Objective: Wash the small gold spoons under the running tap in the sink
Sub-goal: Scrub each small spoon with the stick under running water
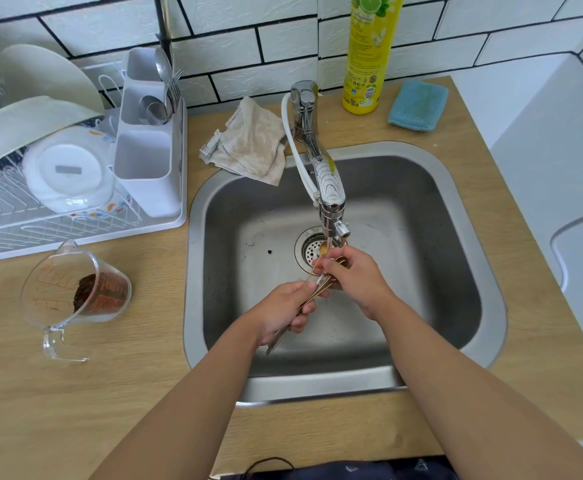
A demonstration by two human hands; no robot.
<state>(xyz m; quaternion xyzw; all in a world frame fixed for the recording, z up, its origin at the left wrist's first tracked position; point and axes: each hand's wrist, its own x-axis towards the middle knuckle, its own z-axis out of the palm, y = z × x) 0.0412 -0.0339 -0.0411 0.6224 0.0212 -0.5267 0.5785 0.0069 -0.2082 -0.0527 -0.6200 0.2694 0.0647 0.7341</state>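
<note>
Fingers of the left hand [285, 311] are curled tight round the handles of the small gold spoons [318, 289], holding the bunch like a fan above the basin of the sink [463, 216]. From that fist the thin gold stems slant up toward the tap [324, 181], and their bowls sit right under its spout, where the right hand [354, 275] pinches them between thumb and fingertips. A silver handle pokes out below the left fist, toward the near wall of the sink; I cannot tell what kind of utensil it is. Water falls from the spout onto the spoon bowls, just above the drain strainer [309, 249] in the middle of the sink floor.

To the left of the sink a clear measuring jug [71, 296] lies tipped on the wooden counter [110, 393], dark grounds inside. Behind the jug stands a white dish rack [75, 216] with bowls and a cutlery holder. Against the sink's back rim, left of the tap, lies a crumpled beige cloth [252, 142]. Behind the sink to the right stand a yellow bottle [366, 53] and, beside it, a blue sponge [418, 105].
</note>
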